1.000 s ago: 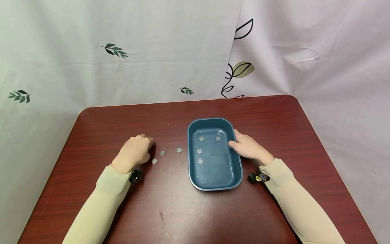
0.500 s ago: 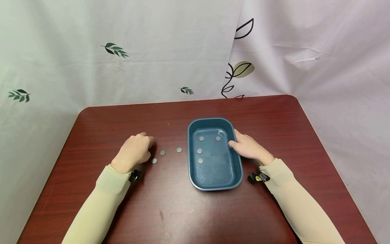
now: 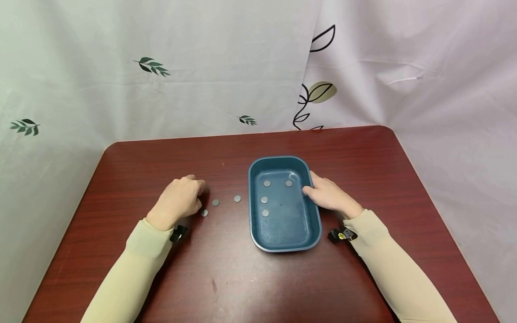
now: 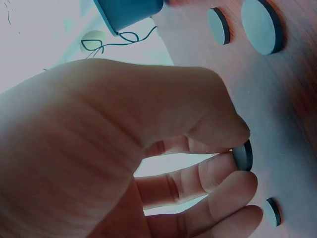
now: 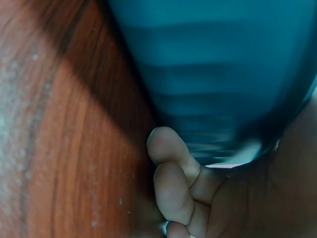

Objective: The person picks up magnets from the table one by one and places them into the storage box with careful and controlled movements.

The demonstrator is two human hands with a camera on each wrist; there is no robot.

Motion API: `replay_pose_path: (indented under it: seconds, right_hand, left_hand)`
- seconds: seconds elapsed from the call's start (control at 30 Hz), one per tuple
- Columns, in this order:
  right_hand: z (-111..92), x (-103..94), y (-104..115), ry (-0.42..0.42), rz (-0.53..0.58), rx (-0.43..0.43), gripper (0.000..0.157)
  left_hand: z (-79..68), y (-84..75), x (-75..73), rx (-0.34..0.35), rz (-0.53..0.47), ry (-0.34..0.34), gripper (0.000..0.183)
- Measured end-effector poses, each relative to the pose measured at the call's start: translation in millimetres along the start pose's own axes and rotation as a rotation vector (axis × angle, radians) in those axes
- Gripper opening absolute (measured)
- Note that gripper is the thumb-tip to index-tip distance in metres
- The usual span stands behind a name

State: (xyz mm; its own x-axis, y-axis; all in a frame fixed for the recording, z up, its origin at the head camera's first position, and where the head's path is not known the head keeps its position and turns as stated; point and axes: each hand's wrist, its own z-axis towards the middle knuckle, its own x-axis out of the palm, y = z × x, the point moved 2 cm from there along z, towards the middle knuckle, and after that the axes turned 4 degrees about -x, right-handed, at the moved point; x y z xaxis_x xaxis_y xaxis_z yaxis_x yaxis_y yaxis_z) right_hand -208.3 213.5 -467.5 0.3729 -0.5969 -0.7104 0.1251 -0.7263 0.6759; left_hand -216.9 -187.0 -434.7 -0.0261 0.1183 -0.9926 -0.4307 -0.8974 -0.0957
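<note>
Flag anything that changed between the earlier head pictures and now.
Nothing visibly changed. The left hand stays beside three loose discs, and the right hand keeps holding the tray, four discs inside. The left fingers pinch a disc; when they took it, I cannot tell.

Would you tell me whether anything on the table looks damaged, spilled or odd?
Only small blemishes: a dark streak and a pale mark on the tabletop, nearer the person than the blue tray, interrupt the reddish finish. Nothing else stands out.
</note>
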Motion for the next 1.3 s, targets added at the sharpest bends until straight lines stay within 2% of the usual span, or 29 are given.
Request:
replay_pose_path:
  seconds: [0.3,0.6,1.0,1.3]
  right_hand:
    - [0,-0.1,0,0.003,0.01,-0.005,0.067]
    - [0,0.3,1,-0.002,-0.003,-0.003,0.067]
    - [0,-0.6,0,-0.001,0.002,0.003,0.067]
    - [0,-0.3,1,0.01,-0.001,0.004,0.065]
  left_hand:
    - [2.7,-6.7,-11.0,0.031,0.04,0.014,0.016]
    - [6.5,-29.7,-28.3,0.096,0.031,-0.011,0.018]
    - [19.6,-74.6,-41.6,0.23,0.053,-0.103,0.017]
    - [30.1,-111.2,-39.8,0.354,0.045,-0.184,0.012]
